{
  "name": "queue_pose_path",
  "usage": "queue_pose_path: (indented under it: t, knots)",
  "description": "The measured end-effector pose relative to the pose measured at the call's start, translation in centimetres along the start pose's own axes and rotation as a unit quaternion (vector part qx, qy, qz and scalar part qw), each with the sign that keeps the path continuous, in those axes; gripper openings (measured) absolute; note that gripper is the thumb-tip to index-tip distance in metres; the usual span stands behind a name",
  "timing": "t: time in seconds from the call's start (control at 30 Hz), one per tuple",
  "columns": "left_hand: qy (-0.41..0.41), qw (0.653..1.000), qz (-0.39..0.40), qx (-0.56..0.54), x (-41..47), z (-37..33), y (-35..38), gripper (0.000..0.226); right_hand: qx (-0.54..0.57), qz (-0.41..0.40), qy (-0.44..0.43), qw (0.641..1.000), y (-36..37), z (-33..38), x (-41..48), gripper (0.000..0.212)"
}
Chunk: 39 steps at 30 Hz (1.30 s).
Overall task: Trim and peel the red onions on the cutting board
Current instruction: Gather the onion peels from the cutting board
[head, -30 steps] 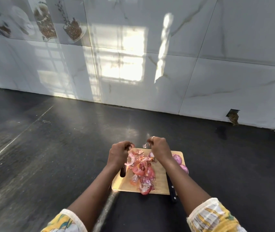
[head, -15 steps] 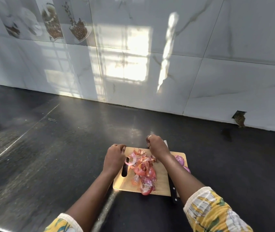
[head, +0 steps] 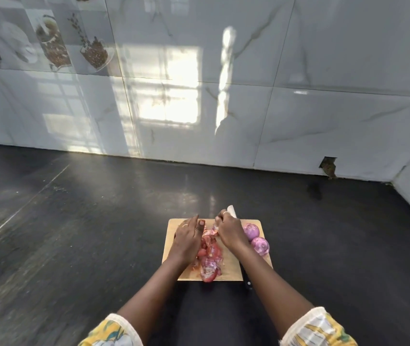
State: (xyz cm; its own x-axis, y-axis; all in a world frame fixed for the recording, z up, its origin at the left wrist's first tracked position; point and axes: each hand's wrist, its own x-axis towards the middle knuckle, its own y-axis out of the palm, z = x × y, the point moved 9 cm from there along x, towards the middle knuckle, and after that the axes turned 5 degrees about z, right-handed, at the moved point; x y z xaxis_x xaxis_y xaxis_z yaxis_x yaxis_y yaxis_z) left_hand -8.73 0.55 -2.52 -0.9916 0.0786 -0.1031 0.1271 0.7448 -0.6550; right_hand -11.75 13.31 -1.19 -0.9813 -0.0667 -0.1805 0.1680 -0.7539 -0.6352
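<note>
Red onions (head: 255, 237) lie just right of the right hand (head: 231, 233)

The right hand (head: 230, 233) hides whatever its curled fingers close on; a pale sliver (head: 231, 211) above its knuckles is too small to name; the knife handle (head: 247, 282) shows only below the right forearm; both sleeves (head: 321, 328) run off the bottom edge.
</note>
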Motion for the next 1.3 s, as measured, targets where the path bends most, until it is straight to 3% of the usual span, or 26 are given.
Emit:
queue_pose_path:
  t: [0.1, 0.2, 0.4, 0.47, 0.53, 0.6, 0.67, 0.7, 0.8, 0.9, 1.0, 1.17, 1.3]
  knots:
    - [0.004, 0.994, -0.002, -0.107, -0.2, -0.4, 0.2, 0.068, -0.013, 0.008, -0.013, 1.000, 0.2, -0.1, -0.7, 0.017]
    - [-0.006, 0.965, -0.049, -0.259, -0.3, 0.0, -1.0, 0.067, 0.005, 0.004, -0.031, 0.999, -0.5, 0.0, -1.0, 0.019]
    - [-0.008, 0.956, -0.102, -0.276, -0.2, 1.0, -3.3, 0.051, 0.010, 0.059, -0.089, 0.994, -1.0, 1.2, -2.5, 0.026]
    - [0.007, 0.958, -0.119, -0.260, -0.5, 1.1, -4.3, 0.050, -0.026, 0.126, -0.132, 0.983, 0.0, 1.8, -3.5, 0.048]
    - [0.019, 0.960, -0.122, -0.251, -0.7, 1.3, -4.7, 0.051, -0.135, 0.169, -0.197, 0.956, 1.1, 2.3, -4.9, 0.073]
    - [0.022, 0.964, -0.115, -0.238, -0.9, 1.5, -4.7, 0.050, -0.276, 0.163, -0.300, 0.898, 2.3, 3.1, -6.5, 0.085]
    - [0.031, 0.973, -0.104, -0.204, -1.4, 1.3, -4.6, 0.048, -0.357, 0.173, -0.352, 0.848, 3.5, 3.2, -8.0, 0.095]
    - [0.044, 0.979, -0.093, -0.178, -1.7, 1.3, -4.5, 0.054, -0.379, 0.190, -0.356, 0.833, 4.1, 3.0, -8.5, 0.098]
    - [0.070, 0.994, -0.032, -0.082, -2.5, 2.3, -3.8, 0.102, -0.418, 0.190, -0.378, 0.804, 5.3, 2.6, -9.1, 0.104]
    - [0.087, 0.993, 0.074, 0.042, -3.2, 2.7, -2.6, 0.123, -0.404, 0.187, -0.350, 0.824, 5.4, 1.9, -7.8, 0.100]
    - [0.106, 0.968, 0.162, 0.159, -3.7, 2.9, -1.6, 0.144, -0.374, 0.150, -0.356, 0.843, 4.4, 2.7, -6.9, 0.092]
    - [0.095, 0.947, 0.144, 0.272, -3.1, 2.4, -0.7, 0.159, -0.270, 0.142, -0.256, 0.917, 3.1, 2.2, -4.7, 0.093]
    - [0.053, 0.962, 0.129, 0.235, -2.2, 2.0, -0.1, 0.165, -0.154, 0.122, -0.192, 0.962, 2.5, 2.0, -3.2, 0.092]
